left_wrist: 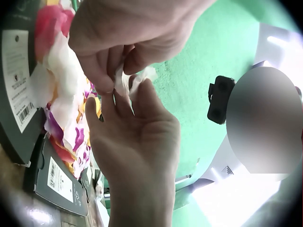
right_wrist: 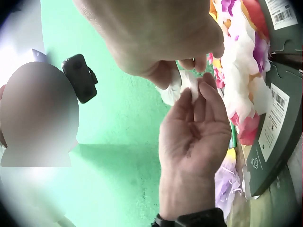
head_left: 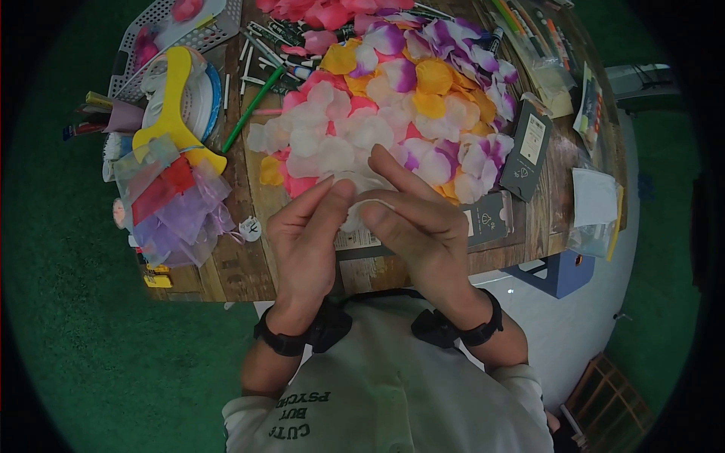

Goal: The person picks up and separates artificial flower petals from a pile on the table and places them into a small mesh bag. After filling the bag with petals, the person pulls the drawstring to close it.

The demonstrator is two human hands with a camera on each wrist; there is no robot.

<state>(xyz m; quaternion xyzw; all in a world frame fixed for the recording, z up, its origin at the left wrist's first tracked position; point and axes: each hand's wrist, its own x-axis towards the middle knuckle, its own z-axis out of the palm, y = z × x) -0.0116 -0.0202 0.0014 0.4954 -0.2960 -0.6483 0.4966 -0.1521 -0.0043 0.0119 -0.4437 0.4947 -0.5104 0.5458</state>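
Observation:
White artificial flower petals (right_wrist: 174,91) are pinched between both hands over the near side of the petal heap. My left hand (head_left: 311,230) grips one side with thumb and fingers. Across from it, my right hand (head_left: 423,230) pinches the other side between thumb and curled forefinger, its other fingers spread. In the left wrist view the thin white material (left_wrist: 130,81) stretches between the fingertips of the two hands. Just beyond the hands lies a heap of loose petals, with white petals (head_left: 362,128) in front, yellow petals (head_left: 432,77) in the middle and purple-white petals (head_left: 385,38) further back.
Dark boxes (head_left: 527,149) with white labels lie right of the heap. At the left are a yellow Y-shaped piece (head_left: 175,98), sheer pouches (head_left: 181,204) and a perforated basket (head_left: 226,23). A green stick (head_left: 253,109) and many pens lie behind. Plastic packets (head_left: 595,200) edge the wooden table's right side.

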